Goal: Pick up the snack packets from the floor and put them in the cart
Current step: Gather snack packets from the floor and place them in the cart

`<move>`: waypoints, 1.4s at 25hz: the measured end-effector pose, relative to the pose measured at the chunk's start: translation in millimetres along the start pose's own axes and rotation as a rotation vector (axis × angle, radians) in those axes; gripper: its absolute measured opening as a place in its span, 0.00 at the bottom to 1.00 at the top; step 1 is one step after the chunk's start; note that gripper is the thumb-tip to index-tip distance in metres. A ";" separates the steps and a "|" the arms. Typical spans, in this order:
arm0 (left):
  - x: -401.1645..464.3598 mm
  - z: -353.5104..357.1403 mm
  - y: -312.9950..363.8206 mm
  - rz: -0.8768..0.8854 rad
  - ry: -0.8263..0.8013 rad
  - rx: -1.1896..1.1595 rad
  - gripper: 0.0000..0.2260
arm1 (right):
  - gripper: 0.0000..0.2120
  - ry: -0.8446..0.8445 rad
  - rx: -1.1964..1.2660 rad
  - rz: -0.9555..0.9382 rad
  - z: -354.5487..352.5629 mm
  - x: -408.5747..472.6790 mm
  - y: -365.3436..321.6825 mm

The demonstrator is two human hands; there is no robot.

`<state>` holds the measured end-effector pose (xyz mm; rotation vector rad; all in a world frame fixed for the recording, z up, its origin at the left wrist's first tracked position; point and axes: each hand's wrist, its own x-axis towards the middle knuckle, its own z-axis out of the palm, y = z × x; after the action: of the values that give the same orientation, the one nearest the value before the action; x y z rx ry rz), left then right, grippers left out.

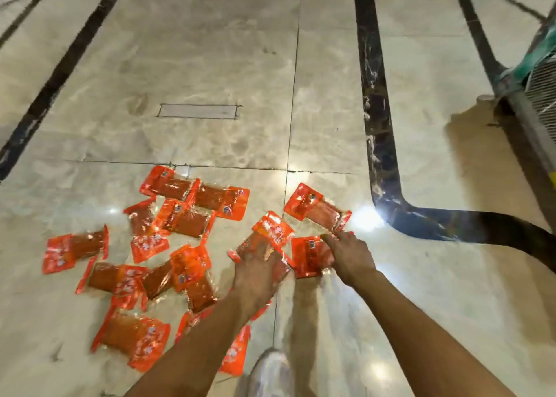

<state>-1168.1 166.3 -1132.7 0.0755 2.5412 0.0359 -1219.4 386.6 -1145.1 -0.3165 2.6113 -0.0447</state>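
Orange snack packets (156, 240) lie scattered across the marble floor (210, 65), left hand (255, 271) pressed down, fingers closed on one packet (264, 240), right hand (350, 256) fingers spread on another packet (310, 256), cart (538, 95) well apart at far right.

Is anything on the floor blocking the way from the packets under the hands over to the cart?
Nothing visible does. Bare marble floor lies between the packets and the cart at the right edge.
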 end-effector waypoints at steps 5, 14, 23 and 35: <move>70.6 101.0 -15.3 -0.071 -0.057 0.033 0.39 | 0.29 -0.071 -0.099 -0.083 75.6 85.5 15.3; 83.3 130.7 -13.9 -0.325 0.114 -0.522 0.43 | 0.27 -0.204 -0.077 -0.031 94.2 108.4 23.7; 26.4 2.1 -10.7 -0.222 0.272 -1.191 0.20 | 0.23 0.082 1.029 0.282 11.0 32.7 33.1; -330.3 -504.4 44.7 0.100 0.336 -1.304 0.18 | 0.13 0.322 1.592 0.236 -520.2 -343.8 -50.5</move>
<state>-1178.4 185.9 -528.6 -0.3365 2.3131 1.7908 -1172.3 403.1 -521.5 0.5941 2.0222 -1.9968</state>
